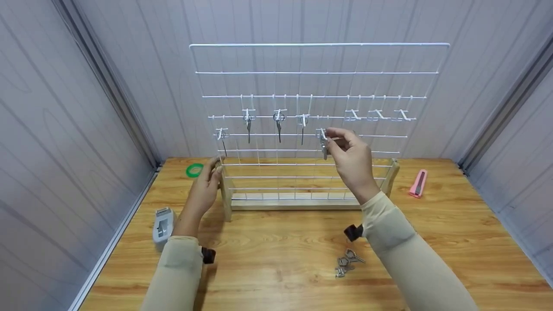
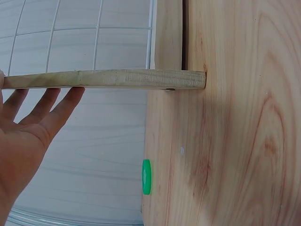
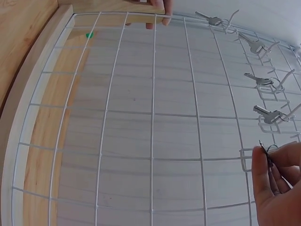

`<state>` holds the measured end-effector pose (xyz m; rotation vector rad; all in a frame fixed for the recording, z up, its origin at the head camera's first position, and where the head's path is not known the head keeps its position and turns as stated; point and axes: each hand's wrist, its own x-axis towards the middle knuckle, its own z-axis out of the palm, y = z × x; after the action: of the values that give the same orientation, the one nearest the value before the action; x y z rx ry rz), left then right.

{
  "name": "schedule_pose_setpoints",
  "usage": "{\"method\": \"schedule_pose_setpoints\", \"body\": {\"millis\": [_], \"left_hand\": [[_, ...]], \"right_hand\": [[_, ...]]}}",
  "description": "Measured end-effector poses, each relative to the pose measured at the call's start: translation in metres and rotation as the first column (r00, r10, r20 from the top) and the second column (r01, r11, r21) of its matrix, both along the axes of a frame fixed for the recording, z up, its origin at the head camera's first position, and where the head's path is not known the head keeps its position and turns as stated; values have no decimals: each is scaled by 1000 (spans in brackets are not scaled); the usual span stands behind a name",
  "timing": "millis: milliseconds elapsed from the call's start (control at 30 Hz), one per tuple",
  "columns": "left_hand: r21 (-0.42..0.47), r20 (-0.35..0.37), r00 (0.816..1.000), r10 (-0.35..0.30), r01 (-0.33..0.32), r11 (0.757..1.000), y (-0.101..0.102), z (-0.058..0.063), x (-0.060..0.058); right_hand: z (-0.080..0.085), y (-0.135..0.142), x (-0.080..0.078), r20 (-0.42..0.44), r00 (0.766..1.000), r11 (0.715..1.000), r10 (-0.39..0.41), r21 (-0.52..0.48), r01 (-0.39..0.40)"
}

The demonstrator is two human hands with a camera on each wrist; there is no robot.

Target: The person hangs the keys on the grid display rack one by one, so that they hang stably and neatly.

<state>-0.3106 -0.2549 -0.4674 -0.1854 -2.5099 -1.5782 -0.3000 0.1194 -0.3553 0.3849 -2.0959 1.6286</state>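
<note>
A white wire grid rack (image 1: 319,44) stands upright in a wooden base. My right hand (image 1: 354,162) pinches a metal key (image 3: 264,149) by thumb and fingers at a white hook (image 1: 321,131) right of the rack's middle. In the right wrist view the key's ring shows at the fingertips, the rest partly hidden by the fingers. My left hand (image 1: 204,190) grips the rack's left wooden post (image 2: 113,78), fingers on its outer side. Silver keys with rings, one of them a hanging key (image 1: 279,129), hang from several hooks to the left of my right hand.
Three more hooks (image 1: 378,114) sit at the upper right of the grid. Loose keys (image 1: 344,261) lie on the table near my right forearm. A pink cutter (image 1: 418,183) lies right of the rack; a green tape roll (image 1: 194,170) and grey device (image 1: 163,226) are left.
</note>
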Motion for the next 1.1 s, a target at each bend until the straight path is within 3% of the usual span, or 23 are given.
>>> {"method": "schedule_pose_setpoints", "body": {"millis": [367,600,900,1100], "left_hand": [[12,-8,1000,-1,1,1000,0,-1,0],[7,19,1000,3,-3,1000,0,1,1],[12,17,1000,-2,2,1000,0,1,1],[12,23,1000,5,-6,1000,0,0,0]], "right_hand": [[-8,3,-2,65,996,998,65,21,-66],[-21,17,5,127,990,995,58,74,-68],[-47,43,20,216,974,994,65,73,-82],[-73,58,34,316,944,990,91,74,-120]]}}
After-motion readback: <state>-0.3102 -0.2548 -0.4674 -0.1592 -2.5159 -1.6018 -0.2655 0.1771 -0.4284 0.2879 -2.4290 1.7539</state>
